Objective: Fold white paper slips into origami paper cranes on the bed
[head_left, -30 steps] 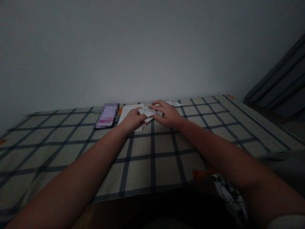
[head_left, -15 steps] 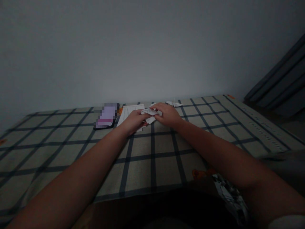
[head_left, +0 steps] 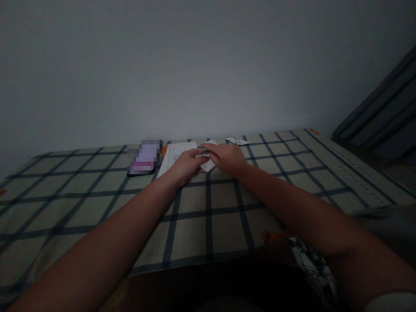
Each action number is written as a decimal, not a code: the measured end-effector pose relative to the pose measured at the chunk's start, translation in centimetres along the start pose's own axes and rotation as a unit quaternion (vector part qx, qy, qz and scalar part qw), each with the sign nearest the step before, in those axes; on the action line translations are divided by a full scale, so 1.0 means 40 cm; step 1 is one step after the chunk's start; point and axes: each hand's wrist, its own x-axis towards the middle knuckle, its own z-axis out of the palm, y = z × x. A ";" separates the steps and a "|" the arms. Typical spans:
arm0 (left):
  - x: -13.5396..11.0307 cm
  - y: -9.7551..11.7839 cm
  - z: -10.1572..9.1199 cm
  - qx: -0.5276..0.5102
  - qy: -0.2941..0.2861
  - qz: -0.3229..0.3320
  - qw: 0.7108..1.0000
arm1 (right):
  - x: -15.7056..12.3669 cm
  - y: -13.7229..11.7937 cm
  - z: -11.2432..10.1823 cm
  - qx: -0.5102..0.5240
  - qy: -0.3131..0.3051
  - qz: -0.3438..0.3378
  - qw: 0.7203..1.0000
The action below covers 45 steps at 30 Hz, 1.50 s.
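Note:
A small folded piece of white paper [head_left: 207, 165] is between my two hands, above the checked tablecloth. My left hand [head_left: 187, 165] is closed on its left side, thumb on top. From the right, my right hand [head_left: 227, 157] pinches the same paper with thumb and forefinger, and the fingers hide much of it. Just left of and partly behind my left hand lie white printed sheets [head_left: 173, 156]. A folded paper crane [head_left: 237, 141] rests beyond my right hand, its wings spread.
A phone [head_left: 144, 156] with a lit, blurred-out screen lies left of the sheets. The checked cloth [head_left: 195, 234] covers the table up to the pale wall [head_left: 208, 69]. A dark curtain [head_left: 383, 104] hangs at the far right.
My right hand has shifted its grip, its fingers now stretched further over the paper. The folded paper has been turned, and less of its upper face shows. The phone and crane have stayed put.

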 end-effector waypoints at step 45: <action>0.039 -0.006 -0.042 -0.174 -0.001 -0.011 0.985 | 0.009 0.059 0.007 0.382 -0.011 0.006 0.924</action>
